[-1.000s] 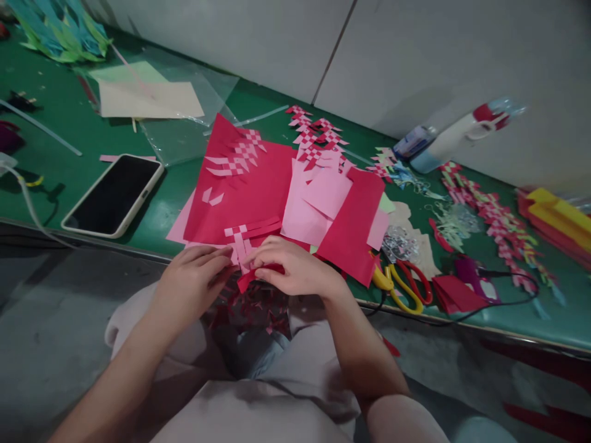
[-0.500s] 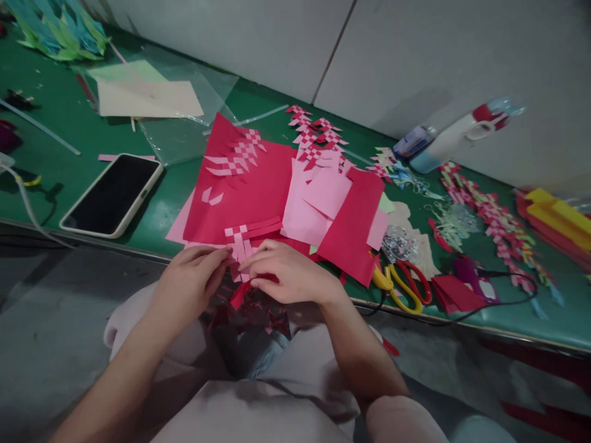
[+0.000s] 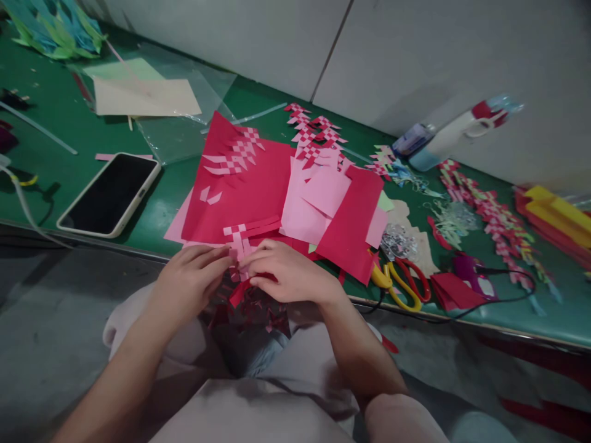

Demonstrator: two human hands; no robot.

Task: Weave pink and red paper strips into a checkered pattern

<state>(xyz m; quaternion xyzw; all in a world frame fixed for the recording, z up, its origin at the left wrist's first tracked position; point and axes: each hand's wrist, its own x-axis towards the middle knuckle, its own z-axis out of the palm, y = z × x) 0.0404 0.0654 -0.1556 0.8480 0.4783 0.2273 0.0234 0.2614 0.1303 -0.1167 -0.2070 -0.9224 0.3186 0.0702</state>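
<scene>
At the near edge of the green bench (image 3: pixel 69 160), the left hand (image 3: pixel 189 284) and right hand (image 3: pixel 289 274) meet over a woven piece of red and pink paper strips (image 3: pixel 240 243). Both hands' fingertips are pinched together on its strips. The loose red strips run long-axis roughly left to right, rising slightly rightward; pink strips cross them, pointing toward the person. A phone (image 3: pixel 108 194) lies to the left, yellow-and-red scissors (image 3: pixel 399 283) to the right.

Dim, even indoor light, soft shadows, slight overall blur, wide-angle bending at the edges.
</scene>
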